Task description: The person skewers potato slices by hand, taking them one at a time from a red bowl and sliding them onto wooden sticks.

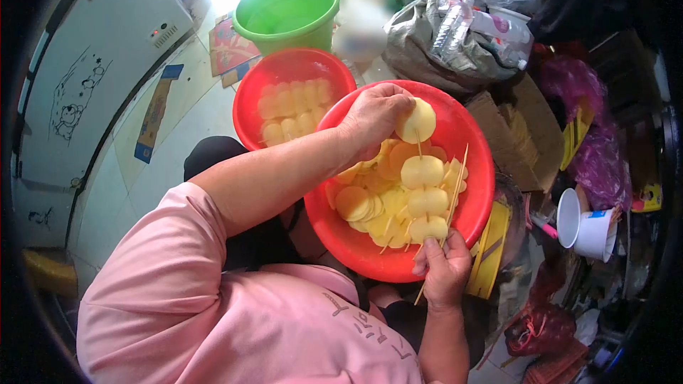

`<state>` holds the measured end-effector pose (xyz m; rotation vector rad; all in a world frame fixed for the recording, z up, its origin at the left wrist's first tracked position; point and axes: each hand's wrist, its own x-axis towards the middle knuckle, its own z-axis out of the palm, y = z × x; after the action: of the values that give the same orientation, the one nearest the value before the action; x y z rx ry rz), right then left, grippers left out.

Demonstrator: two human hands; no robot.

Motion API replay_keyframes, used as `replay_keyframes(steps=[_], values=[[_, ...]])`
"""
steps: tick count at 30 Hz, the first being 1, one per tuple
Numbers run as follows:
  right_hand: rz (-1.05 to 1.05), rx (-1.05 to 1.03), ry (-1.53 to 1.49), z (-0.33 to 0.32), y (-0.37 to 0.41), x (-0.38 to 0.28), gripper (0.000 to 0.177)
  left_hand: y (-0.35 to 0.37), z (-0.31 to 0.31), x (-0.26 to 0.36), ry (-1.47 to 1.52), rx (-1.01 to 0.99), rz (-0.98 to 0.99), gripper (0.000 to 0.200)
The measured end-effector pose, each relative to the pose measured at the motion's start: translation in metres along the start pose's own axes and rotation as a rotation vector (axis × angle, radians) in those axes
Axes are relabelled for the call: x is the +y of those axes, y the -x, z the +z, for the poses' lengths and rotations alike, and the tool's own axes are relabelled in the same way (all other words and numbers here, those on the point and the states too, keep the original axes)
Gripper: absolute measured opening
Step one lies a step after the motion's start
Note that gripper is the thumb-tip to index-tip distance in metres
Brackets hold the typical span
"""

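Observation:
My left hand (383, 110) pinches a round, pale yellow potato slice (416, 121) at the upper end of a bamboo skewer (420, 148). Several more slices (422, 171) are threaded in a row below it, spaced apart along the stick. Lower down, my right hand (444, 267) is closed around the lower end of this skewer and another thin bamboo stick (457, 183) beside it. Both hands are over a large red basin (478, 149) with loose potato slices (373, 210) piled inside. Some stick tips poke out among the slices.
A second red basin (245, 85) holding rows of threaded slices stands behind. Beyond it is a green tub (284, 11). A sack (413, 46) of plastic bottles, a cardboard box (523, 128) and a white tub (594, 231) stand right; a white cabinet (99, 64) is left.

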<state>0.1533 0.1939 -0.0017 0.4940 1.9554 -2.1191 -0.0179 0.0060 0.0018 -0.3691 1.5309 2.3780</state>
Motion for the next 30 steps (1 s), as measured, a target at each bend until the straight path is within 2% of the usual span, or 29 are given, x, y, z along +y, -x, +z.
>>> replay_keyframes(steps=[4, 7, 9, 13, 20, 23, 26, 27, 29, 30], values=[[-0.005, -0.018, 0.009, -0.001, 0.001, 0.002, 0.011, -0.001, -0.002, 0.001, 0.009, 0.081, -0.062, 0.011], [0.009, -0.006, 0.017, -0.001, 0.0, 0.002, 0.011, -0.004, -0.005, 0.001, 0.078, 0.013, -0.107, 0.012], [0.013, 0.023, 0.017, -0.002, -0.001, 0.003, 0.011, 0.003, -0.004, 0.006, -0.04, -0.062, -0.193, 0.014], [0.024, 0.042, -0.013, 0.0, -0.002, 0.003, 0.011, 0.003, -0.003, -0.009, -0.144, -0.182, -0.244, 0.017], [0.005, 0.044, -0.015, -0.002, -0.003, 0.001, 0.012, 0.001, -0.003, -0.006, -0.138, -0.209, -0.244, 0.017], [-0.038, 0.06, -0.082, -0.005, -0.006, -0.003, 0.012, -0.01, -0.011, -0.001, -0.156, -0.288, -0.213, 0.019], [-0.03, 0.106, -0.222, -0.008, -0.007, -0.006, 0.012, -0.033, -0.029, 0.001, -0.84, -0.13, 0.128, 0.022], [-0.031, 0.107, -0.222, -0.008, -0.007, -0.007, 0.012, -0.04, -0.036, -0.003, -0.841, -0.131, 0.129, 0.022], [-0.033, 0.118, -0.2, -0.009, -0.006, -0.007, 0.012, -0.047, -0.044, -0.01, -1.681, -0.266, 0.317, 0.024], [-0.034, 0.119, -0.201, -0.009, -0.005, -0.007, 0.012, -0.044, -0.045, -0.018, -1.812, -0.297, 0.273, 0.025]])
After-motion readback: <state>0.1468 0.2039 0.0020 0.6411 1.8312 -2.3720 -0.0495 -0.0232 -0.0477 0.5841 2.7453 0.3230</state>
